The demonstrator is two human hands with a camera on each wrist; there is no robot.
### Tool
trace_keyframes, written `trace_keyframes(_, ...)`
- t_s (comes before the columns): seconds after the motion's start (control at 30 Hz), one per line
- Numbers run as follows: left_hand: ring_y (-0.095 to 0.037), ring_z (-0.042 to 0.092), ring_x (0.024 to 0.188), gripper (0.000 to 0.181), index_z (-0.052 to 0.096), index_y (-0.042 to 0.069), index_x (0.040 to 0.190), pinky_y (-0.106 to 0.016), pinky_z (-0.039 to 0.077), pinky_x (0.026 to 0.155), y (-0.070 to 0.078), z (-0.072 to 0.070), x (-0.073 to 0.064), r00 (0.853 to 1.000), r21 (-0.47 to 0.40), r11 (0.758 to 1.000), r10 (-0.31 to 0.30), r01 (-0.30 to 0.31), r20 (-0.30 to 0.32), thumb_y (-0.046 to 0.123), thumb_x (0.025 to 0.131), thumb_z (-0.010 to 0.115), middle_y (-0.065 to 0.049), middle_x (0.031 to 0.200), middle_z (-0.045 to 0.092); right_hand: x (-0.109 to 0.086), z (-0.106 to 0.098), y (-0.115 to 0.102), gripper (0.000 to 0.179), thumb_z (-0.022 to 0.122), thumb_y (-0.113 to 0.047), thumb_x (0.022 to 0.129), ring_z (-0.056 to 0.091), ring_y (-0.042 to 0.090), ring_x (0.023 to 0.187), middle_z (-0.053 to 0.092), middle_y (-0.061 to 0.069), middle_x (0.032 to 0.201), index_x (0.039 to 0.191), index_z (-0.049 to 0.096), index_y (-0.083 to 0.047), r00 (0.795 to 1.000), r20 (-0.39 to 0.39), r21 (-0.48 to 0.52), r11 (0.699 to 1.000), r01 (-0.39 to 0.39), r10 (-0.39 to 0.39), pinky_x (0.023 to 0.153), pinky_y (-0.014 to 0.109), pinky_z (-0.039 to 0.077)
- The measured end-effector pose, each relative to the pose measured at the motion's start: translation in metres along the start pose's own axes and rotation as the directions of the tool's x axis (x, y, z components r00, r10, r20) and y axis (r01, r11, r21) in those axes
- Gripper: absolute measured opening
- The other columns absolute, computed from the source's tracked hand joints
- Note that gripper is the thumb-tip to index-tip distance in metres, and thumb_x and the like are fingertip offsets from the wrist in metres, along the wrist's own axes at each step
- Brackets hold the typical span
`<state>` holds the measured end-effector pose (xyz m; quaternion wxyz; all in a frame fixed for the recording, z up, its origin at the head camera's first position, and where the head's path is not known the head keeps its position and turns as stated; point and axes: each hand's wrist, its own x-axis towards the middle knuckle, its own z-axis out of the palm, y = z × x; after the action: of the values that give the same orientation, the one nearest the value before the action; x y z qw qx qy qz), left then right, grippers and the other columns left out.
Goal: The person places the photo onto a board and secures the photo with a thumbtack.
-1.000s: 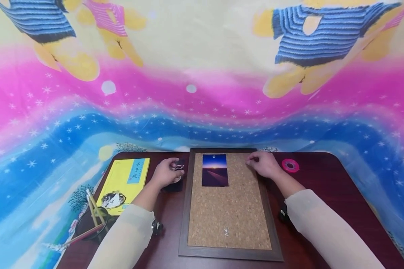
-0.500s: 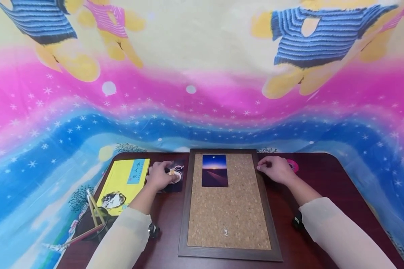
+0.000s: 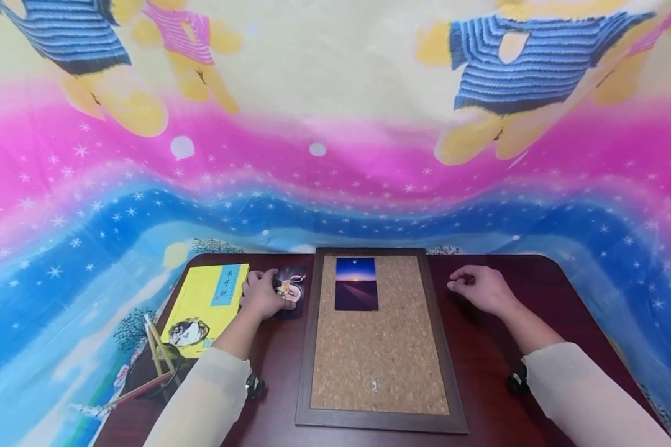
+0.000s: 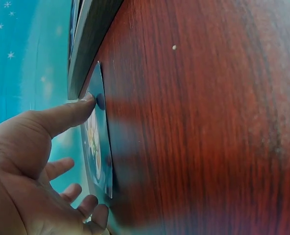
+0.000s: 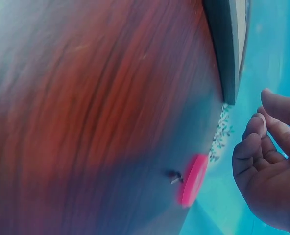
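A dark photo card (image 3: 291,310) with a bowl of food printed on it lies on the table left of the cork board (image 3: 380,354). My left hand (image 3: 261,295) is spread over this card. In the left wrist view the thumb (image 4: 69,119) touches the card (image 4: 97,142) near its far end, and the other fingers are loosely bent beside it. A sunset photo (image 3: 356,284) is on the board's upper left, with a small shiny spot at its top. My right hand (image 3: 483,288) hovers right of the board, its fingers loosely curled with nothing visible in them.
A yellow book (image 3: 201,310) lies at the left, with a dark cup (image 3: 145,372) of pencils in front. The right wrist view shows a pink ring (image 5: 194,180) on the table (image 5: 86,122), a small dark item beside it. A printed cloth (image 3: 335,186) hangs behind.
My right hand has moved right, off the board's upper right edge, and now covers the pink ring in the head view. The left hand has shifted slightly left over the photo card.
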<state>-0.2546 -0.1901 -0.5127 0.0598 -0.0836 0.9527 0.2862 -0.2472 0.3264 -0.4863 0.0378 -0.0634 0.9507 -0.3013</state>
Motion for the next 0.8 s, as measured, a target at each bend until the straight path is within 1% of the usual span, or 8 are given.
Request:
trace_keyframes(0.07,-0.047,0.031,0.13,0.105,0.042,0.015,0.156,-0.068,0.038,0.096,0.001,0.0,-0.001,1.0,0.004,1.0,0.0,0.0,0.001,0.036,0.069,0.096,-0.022,0.147,0.03,-0.004,-0.003,0.004,0.028,0.072,-0.032,0.099,0.06,0.022,0.081,0.069,0.002,0.094,0.115,0.075,-0.01,1.0,-0.006,-0.003,1.0,-0.006,0.006,0.069,0.036,0.047)
trace_keyframes(0.23,-0.049,0.031,0.129,0.109,0.038,0.015,0.158,-0.068,0.041,0.096,0.004,-0.001,-0.005,1.0,0.04,0.999,-0.011,0.011,0.015,0.036,0.068,0.096,-0.023,0.149,0.027,-0.012,-0.007,0.015,0.032,0.073,-0.034,0.098,0.064,0.024,0.088,0.071,0.007,0.105,0.117,0.074,-0.009,1.0,-0.018,-0.031,1.0,-0.007,0.007,0.071,0.037,0.048)
trace_keyframes(0.33,-0.05,0.033,0.128,0.111,0.037,0.016,0.159,-0.069,0.04,0.097,0.006,-0.002,-0.007,1.0,0.053,0.998,-0.02,0.019,0.022,0.036,0.068,0.097,-0.023,0.151,0.025,-0.016,-0.009,0.023,0.033,0.074,-0.035,0.097,0.062,0.022,0.086,0.072,0.007,0.103,0.116,0.074,-0.008,1.0,-0.028,-0.052,0.999,-0.015,0.013,0.071,0.036,0.046)
trace_keyframes(0.4,-0.051,0.035,0.127,0.111,0.037,0.016,0.159,-0.069,0.039,0.097,0.008,-0.002,-0.008,0.999,0.053,0.998,-0.025,0.024,0.025,0.036,0.068,0.097,-0.024,0.151,0.025,-0.018,-0.011,0.027,0.035,0.075,-0.035,0.096,0.059,0.022,0.081,0.071,0.005,0.096,0.117,0.074,-0.007,0.999,-0.031,-0.052,0.998,-0.026,0.024,0.069,0.035,0.044)
trace_keyframes(0.47,-0.052,0.037,0.127,0.111,0.037,0.015,0.159,-0.069,0.038,0.098,0.008,-0.002,-0.008,0.999,0.053,0.998,-0.032,0.03,0.021,0.036,0.068,0.097,-0.025,0.151,0.025,-0.021,-0.013,0.031,0.037,0.075,-0.035,0.096,0.057,0.021,0.077,0.068,0.004,0.091,0.119,0.072,-0.005,0.999,-0.03,-0.042,0.998,-0.044,0.042,0.067,0.035,0.043)
trace_keyframes(0.57,-0.054,0.039,0.126,0.111,0.037,0.014,0.159,-0.069,0.038,0.099,0.008,-0.001,-0.008,0.999,0.053,0.998,-0.041,0.04,0.021,0.035,0.068,0.097,-0.026,0.151,0.026,-0.025,-0.016,0.036,0.043,0.075,-0.035,0.096,0.058,0.02,0.073,0.066,0.004,0.09,0.124,0.068,-0.002,0.998,-0.018,-0.025,0.997,-0.068,0.068,0.064,0.035,0.045)
trace_keyframes(0.67,-0.055,0.04,0.125,0.112,0.036,0.013,0.16,-0.069,0.039,0.098,0.008,0.0,-0.009,0.998,0.045,0.998,-0.052,0.051,0.022,0.035,0.068,0.097,-0.028,0.15,0.027,-0.029,-0.017,0.042,0.044,0.075,-0.032,0.096,0.059,0.021,0.074,0.066,0.005,0.091,0.126,0.066,-0.001,0.996,-0.001,-0.023,0.996,-0.088,0.088,0.065,0.035,0.046)
trace_keyframes(0.8,-0.053,0.04,0.124,0.113,0.036,0.014,0.16,-0.068,0.04,0.097,0.007,0.002,-0.009,0.998,0.026,0.998,-0.057,0.057,0.02,0.033,0.067,0.097,-0.029,0.148,0.027,-0.033,-0.016,0.049,0.039,0.075,-0.031,0.096,0.054,0.023,0.08,0.064,0.004,0.092,0.123,0.068,-0.003,0.995,0.018,-0.042,0.995,-0.094,0.094,0.069,0.037,0.042)
